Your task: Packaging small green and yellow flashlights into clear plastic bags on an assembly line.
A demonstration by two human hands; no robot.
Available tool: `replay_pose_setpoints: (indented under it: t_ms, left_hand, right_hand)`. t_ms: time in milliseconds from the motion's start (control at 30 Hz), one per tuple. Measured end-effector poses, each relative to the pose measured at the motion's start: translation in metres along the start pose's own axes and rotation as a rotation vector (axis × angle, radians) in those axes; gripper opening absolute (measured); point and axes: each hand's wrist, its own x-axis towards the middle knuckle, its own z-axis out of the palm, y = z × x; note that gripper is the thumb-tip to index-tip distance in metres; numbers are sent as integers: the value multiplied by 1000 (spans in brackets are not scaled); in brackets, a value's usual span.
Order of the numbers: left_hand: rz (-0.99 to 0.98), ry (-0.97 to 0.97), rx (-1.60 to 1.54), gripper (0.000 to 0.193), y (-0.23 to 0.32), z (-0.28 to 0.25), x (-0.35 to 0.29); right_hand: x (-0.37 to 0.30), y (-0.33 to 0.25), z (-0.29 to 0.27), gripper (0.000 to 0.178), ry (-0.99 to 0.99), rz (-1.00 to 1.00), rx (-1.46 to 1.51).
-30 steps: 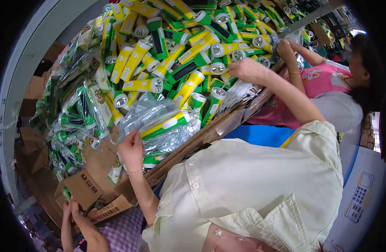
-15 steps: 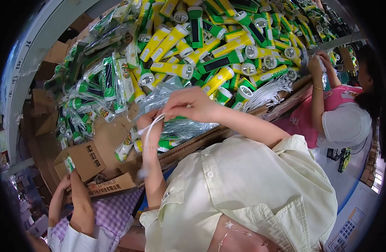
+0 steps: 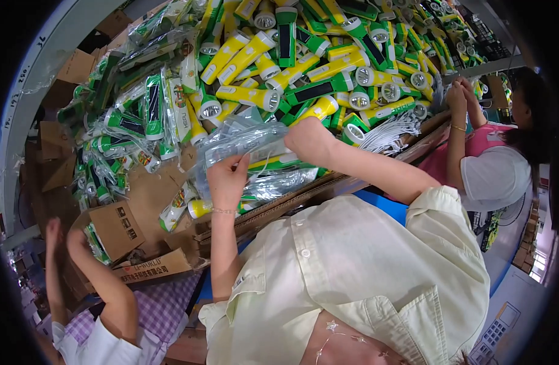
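My left hand grips the lower edge of a clear plastic bag. My right hand is closed on the bag's right end. A thin white cord loops just below the bag between my hands. Under the bag lies a yellow and green flashlight on more crinkled plastic bags. Behind both hands rises a big pile of yellow and green flashlights, some of them bagged.
A bundle of white cords lies right of my right hand. A co-worker in a pink top works at the right. Another person in a purple checked shirt reaches up at lower left beside cardboard boxes.
My right hand came back from the cord bundle at the right with a white cord and now meets my left hand at the bag. The view shifted right.
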Motion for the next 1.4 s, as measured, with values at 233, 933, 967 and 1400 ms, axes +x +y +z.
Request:
replay_pose_setpoints:
  t_ms: [233,933,967,1400]
  left_hand:
    - [22,31,16,23,-8,-1,-5]
    - [-165,-237,-466,11,-28,-12,-16]
    - [-149,-191,-384,11,-25,-11,-16]
    - [198,130,-146,5,-12,-15,-15]
  right_hand:
    - [21,-24,33,17,488,-557,380]
    - [13,-12,15,10,375,-149,489]
    - [12,-4,13,11,451,-130,574]
    - [31,-40,-5,13,608,-200,613]
